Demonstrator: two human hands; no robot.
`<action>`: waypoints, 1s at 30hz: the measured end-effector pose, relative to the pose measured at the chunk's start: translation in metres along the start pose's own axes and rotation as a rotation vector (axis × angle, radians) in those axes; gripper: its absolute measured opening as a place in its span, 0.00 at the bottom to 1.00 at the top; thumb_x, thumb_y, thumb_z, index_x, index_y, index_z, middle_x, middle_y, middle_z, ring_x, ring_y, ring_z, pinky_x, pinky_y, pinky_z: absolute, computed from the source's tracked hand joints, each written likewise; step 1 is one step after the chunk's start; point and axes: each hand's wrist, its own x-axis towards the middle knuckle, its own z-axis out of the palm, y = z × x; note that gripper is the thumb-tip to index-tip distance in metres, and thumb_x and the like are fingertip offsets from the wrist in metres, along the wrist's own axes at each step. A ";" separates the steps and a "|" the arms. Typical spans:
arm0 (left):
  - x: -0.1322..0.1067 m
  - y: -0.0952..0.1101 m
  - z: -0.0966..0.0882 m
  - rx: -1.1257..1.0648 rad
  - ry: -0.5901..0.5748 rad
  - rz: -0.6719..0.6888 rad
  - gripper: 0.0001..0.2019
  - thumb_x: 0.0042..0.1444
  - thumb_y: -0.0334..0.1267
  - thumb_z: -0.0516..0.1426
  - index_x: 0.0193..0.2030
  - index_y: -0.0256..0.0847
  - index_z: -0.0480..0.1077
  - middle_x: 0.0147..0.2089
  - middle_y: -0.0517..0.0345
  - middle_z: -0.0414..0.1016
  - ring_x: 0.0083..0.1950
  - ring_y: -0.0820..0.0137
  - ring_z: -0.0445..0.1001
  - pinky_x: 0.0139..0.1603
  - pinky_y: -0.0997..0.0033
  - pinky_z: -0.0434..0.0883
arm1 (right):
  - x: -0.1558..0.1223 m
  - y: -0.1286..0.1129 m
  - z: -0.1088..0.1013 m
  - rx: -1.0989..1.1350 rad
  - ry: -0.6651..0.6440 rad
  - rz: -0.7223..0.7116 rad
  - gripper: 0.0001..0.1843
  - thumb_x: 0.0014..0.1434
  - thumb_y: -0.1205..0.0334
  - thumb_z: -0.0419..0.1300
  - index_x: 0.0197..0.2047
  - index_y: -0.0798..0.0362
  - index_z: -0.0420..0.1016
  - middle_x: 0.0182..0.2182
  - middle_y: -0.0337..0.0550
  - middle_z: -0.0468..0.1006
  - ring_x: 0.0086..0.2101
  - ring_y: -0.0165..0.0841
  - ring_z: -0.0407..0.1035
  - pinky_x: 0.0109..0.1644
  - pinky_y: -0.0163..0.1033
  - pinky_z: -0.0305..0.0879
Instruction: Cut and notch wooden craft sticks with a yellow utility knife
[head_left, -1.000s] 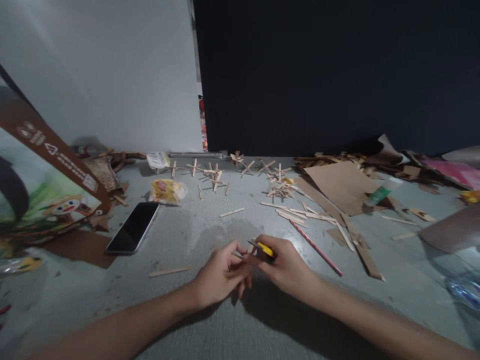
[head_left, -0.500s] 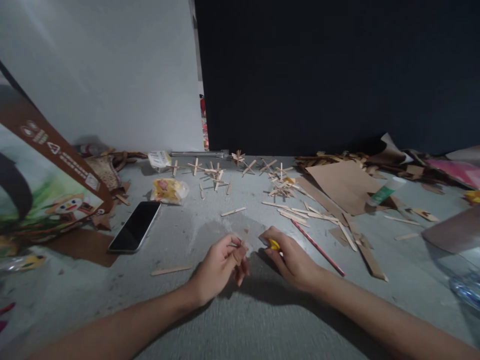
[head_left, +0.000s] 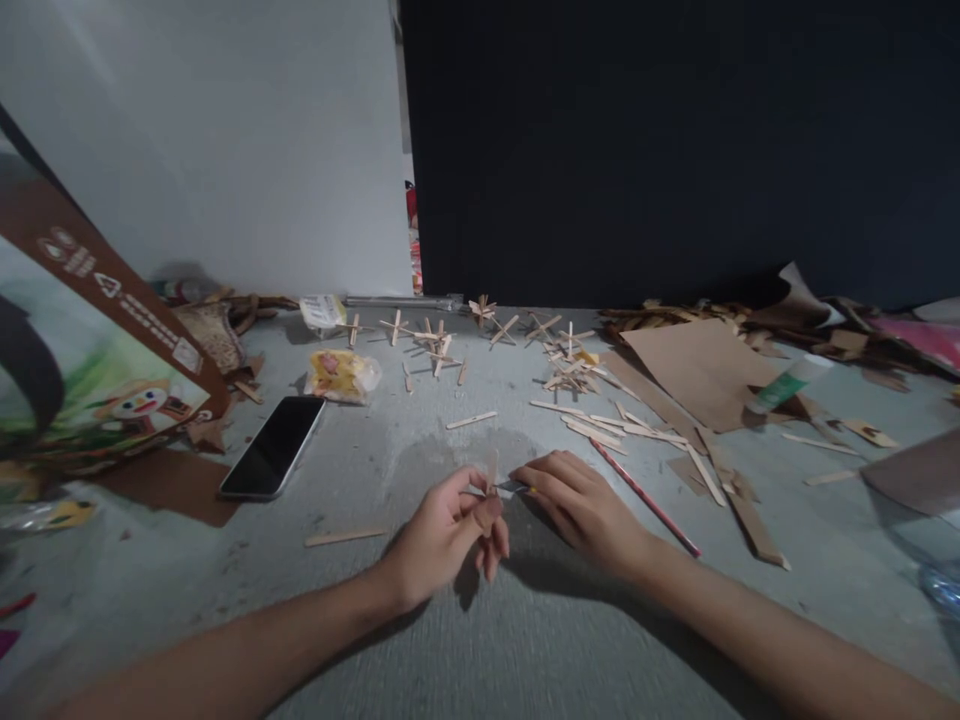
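A grey tabletop (head_left: 465, 670) spreads before you. At far left stands a large paper bag with a brown border (head_left: 142, 310), printed with a cartoon figure and a white recycling triangle; its small white lettering is too small to read. Your bare left hand (head_left: 450, 530) is turned inward, thumb and fingertips pinched together. Your bare right hand (head_left: 589, 505) faces palm down just beside it, fingers bent together over a tool. A black-screened phone with a silver edge (head_left: 274, 447) lies to the left. Far right, a white-and-green tube (head_left: 787, 385) rests on brown cardboard, its label unreadable. The tool under your right fingers is a small yellow-handled cutter (head_left: 533, 490), blade pointing left. Clamped in your left fingertips, a short pale wooden stick (head_left: 493, 464) stands upright; whether the blade touches it, you cannot tell.
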 end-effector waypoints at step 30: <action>0.002 -0.003 -0.002 0.125 -0.028 0.024 0.27 0.62 0.65 0.60 0.30 0.41 0.66 0.23 0.64 0.66 0.20 0.78 0.57 0.22 0.74 0.53 | -0.001 0.000 0.007 -0.066 0.007 -0.027 0.11 0.75 0.70 0.48 0.52 0.54 0.71 0.37 0.49 0.81 0.36 0.40 0.71 0.41 0.43 0.69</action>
